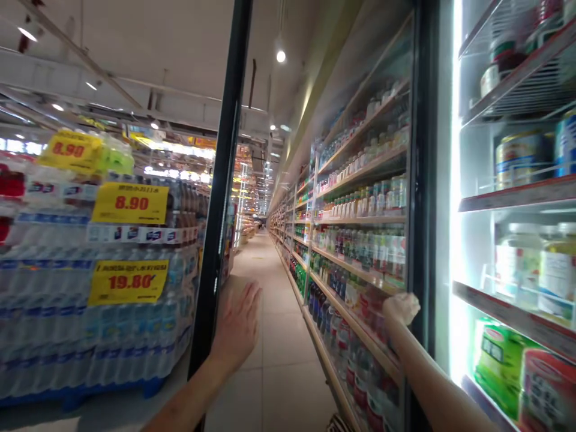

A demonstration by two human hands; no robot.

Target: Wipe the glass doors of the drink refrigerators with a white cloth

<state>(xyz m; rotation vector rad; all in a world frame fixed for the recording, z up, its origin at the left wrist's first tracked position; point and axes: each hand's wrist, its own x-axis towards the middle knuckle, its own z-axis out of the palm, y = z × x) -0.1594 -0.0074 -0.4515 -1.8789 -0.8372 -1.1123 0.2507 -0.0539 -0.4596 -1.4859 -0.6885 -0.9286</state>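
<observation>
A glass cooler door [216,198] with a black frame stands swung open in front of me. My left hand [236,327] is raised by the left frame bar, its fingers stretched out and slightly blurred. It seems to lie flat against the glass, though I cannot tell whether it presses on it. Farther right, my right hand [402,307] is closed with curled fingers, close to the right black bar [423,180]. Nothing shows in that hand, and its palm side is hidden.
At right, lit cooler shelves [517,306] bear cans, bottles and green and red packs [501,366]. Stacked bottled water [90,324] with yellow price signs [130,203] stands at left. Through the glass appear a tiled aisle [263,270] and long drink shelves [360,210].
</observation>
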